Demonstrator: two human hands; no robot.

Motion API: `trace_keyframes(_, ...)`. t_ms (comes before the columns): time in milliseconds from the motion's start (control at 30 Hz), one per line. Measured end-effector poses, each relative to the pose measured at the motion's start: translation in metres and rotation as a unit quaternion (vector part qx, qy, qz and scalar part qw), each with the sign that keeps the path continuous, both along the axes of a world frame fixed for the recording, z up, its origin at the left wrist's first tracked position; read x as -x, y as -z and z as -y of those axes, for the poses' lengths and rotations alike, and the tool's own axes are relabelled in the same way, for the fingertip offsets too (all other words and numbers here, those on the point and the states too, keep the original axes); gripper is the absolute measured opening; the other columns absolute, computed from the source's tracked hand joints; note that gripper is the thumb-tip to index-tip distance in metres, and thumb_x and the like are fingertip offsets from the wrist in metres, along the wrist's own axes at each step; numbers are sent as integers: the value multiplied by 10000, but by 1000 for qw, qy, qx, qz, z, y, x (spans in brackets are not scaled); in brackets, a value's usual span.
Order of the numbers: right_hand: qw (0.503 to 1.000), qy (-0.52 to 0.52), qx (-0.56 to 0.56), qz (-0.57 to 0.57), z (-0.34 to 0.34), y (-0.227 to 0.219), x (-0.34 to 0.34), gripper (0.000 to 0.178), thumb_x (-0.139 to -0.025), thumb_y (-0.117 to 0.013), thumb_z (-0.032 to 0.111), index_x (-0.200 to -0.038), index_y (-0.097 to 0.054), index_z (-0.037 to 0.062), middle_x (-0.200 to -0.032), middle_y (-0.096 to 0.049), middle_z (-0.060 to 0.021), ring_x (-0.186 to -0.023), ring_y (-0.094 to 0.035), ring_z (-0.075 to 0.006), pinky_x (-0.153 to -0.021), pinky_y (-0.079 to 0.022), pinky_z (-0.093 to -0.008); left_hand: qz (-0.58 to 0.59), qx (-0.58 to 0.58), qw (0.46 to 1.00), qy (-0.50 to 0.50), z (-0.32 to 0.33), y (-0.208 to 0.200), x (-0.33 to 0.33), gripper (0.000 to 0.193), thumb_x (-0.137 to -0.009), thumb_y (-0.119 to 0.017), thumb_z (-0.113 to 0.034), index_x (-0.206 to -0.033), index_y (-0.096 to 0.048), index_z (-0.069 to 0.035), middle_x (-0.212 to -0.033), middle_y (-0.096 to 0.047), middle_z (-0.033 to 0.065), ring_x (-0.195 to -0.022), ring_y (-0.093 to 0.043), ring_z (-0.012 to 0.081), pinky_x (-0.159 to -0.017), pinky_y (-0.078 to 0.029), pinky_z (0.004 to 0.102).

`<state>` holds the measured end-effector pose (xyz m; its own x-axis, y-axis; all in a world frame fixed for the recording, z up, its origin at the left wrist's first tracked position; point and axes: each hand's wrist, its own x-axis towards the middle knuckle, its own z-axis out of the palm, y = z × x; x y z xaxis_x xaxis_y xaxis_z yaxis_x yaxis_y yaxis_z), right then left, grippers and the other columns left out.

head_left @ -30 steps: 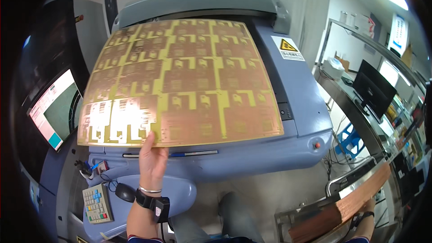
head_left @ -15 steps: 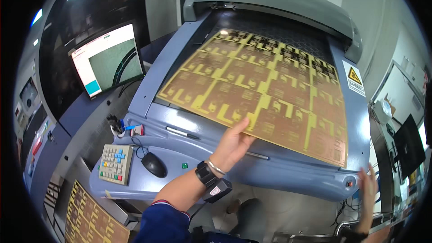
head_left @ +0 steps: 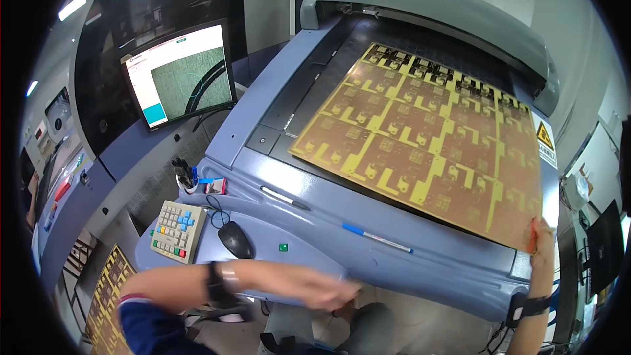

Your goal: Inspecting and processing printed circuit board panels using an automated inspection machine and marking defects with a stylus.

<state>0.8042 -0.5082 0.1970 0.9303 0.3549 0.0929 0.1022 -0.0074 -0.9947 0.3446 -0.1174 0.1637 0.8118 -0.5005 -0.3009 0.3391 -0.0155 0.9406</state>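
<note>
A large yellow and copper-brown circuit board panel (head_left: 420, 138) lies at a slant over the dark bed of a blue-grey machine. My right hand (head_left: 540, 243) grips its near right corner, fingers at the edge. Away from the panel, my left hand (head_left: 322, 289) is in front of the machine's near edge, above my legs. Motion smears its fingers, so their state is unclear. On the front ledge, between the left hand and the panel, rests a blue-capped pen (head_left: 377, 238).
A grey hood (head_left: 434, 16) spans the machine's far end. On the left are a monitor (head_left: 181, 75), a keypad (head_left: 177, 231), a mouse (head_left: 235, 240), a cup of pens (head_left: 186, 177) and another pen (head_left: 284, 198). A second panel (head_left: 108, 299) sits at lower left.
My left hand has let go of the panel's near edge and drawn back toward me. The right hand has come up and taken the near right corner. The whole view has shifted.
</note>
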Motion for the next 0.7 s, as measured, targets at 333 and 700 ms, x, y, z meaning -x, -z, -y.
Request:
trace_keyframes(333,994,14,21,108,-36,88,-91,337,-965,-612,293,-1133,-614,0,-969,-645,-33,-843,-603,-113,-737,-485,-261,269,-538,654,-459,-134,-35,41,329,-926,-568,-40,-1252,-612,-30,-1229,-642,146,-1127,-614,280,-958,-477,336)
trace_keyframes(700,905,146,198,347,-49,99,-73,235,-902,-655,81,-1111,-583,3,-868,-585,-62,-779,-528,-157,-734,-455,-297,377,-686,529,-329,-146,42,-103,510,-971,-536,-225,-1460,-413,-148,-1541,-343,122,-1427,-304,328,-1168,-239,477)
